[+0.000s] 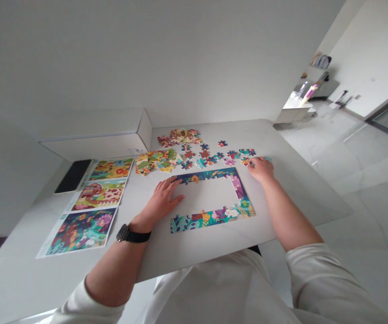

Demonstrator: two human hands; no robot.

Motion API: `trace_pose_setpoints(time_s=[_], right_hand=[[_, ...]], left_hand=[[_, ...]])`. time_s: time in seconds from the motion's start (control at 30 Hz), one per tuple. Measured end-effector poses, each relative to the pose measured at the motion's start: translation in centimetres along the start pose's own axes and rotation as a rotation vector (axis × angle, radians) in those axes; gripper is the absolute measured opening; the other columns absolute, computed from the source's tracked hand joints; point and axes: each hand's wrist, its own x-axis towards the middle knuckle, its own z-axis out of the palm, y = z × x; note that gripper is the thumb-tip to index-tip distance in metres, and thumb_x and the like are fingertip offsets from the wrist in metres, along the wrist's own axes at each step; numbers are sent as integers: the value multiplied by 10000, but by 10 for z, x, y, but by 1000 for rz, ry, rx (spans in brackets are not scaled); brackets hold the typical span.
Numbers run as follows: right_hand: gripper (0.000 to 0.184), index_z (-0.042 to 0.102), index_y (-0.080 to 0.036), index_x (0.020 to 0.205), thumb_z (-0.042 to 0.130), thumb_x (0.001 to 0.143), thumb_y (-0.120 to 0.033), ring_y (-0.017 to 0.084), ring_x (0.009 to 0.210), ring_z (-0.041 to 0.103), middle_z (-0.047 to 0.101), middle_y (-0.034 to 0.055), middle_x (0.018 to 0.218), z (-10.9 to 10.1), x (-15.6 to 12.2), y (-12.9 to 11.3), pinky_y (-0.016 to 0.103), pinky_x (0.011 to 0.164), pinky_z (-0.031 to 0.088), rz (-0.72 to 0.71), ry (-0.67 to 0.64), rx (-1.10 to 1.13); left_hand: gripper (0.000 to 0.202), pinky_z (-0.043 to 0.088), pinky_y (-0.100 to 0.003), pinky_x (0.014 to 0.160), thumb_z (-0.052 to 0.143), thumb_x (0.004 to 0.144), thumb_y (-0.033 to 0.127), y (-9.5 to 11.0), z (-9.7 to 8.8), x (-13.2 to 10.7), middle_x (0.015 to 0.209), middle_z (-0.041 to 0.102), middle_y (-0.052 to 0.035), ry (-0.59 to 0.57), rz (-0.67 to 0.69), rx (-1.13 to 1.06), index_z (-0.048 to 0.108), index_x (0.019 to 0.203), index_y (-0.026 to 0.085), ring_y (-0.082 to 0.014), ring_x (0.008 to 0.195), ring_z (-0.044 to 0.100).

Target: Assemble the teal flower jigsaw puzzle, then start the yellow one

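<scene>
two hands: left grip [160, 202] wide on the jigsaw border [210, 220], right grip [260, 170] pinching one loose piece [246, 161]

Matt card, thin paper, soft cloth, glossy tile

The jigsaw pieces [210, 216] are matt printed card, and the picture sheets [99, 195] at left are thin, lightly sheened paper. The tabletop [291, 198] looks smooth, pale and satin, perhaps stone. The near sleeve [329, 279] is soft white cloth, the watch strap [138, 236] matt black, and the floor tiles [349, 180] at far right glossy.
</scene>
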Motion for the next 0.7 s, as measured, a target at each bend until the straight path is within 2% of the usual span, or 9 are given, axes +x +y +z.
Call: trace_pose_setpoints(time_s=[0.1,0.2,0.37,0.5,0.6,0.7], right_hand=[[402,786,-285,1318,580,1007,-436,384,1322,640,703,163,1426,-2,-2,-6,655,1184,455,134,43,13],[374,804,-244,1254,584,999,-408,369,1296,655,724,171,1379,-5,-4,-11,610,1182,479,117,64,43],[439,761,-189,1344,514,1002,-307,350,1294,663,733,190,1383,-11,1,-9,516,1182,510,55,226,209],[527,727,-177,1392,471,932,-165,339,1260,688,760,180,1349,-22,4,7,519,1175,519,115,354,316],[529,734,-158,1366,466,910,-144,330,1195,718,771,188,1329,-29,3,27,512,1156,529,203,409,358],[506,745,-149,1334,469,910,-142,308,1143,738,780,182,1321,-33,1,45,480,1127,549,280,408,378]], left_hand=[[601,363,-655,1332,573,1062,493,0,0,0,1679,532,-165,3,5,-5,536,1609,247,-375,1549,521],[583,393,-631,1321,572,1068,480,0,-1,0,1665,544,-162,21,21,-17,541,1602,248,-364,1530,536],[583,419,-621,1310,573,1069,468,0,-2,0,1659,548,-155,29,18,-35,534,1609,251,-361,1526,537],[577,426,-595,1315,558,1073,465,1,-5,0,1648,557,-143,47,24,-52,530,1613,262,-348,1530,536],[573,448,-578,1302,540,1081,476,1,-7,0,1625,576,-146,63,42,-60,536,1607,251,-343,1518,548],[569,472,-569,1285,532,1082,487,2,-8,1,1605,594,-144,81,48,-63,548,1599,251,-344,1494,569]])
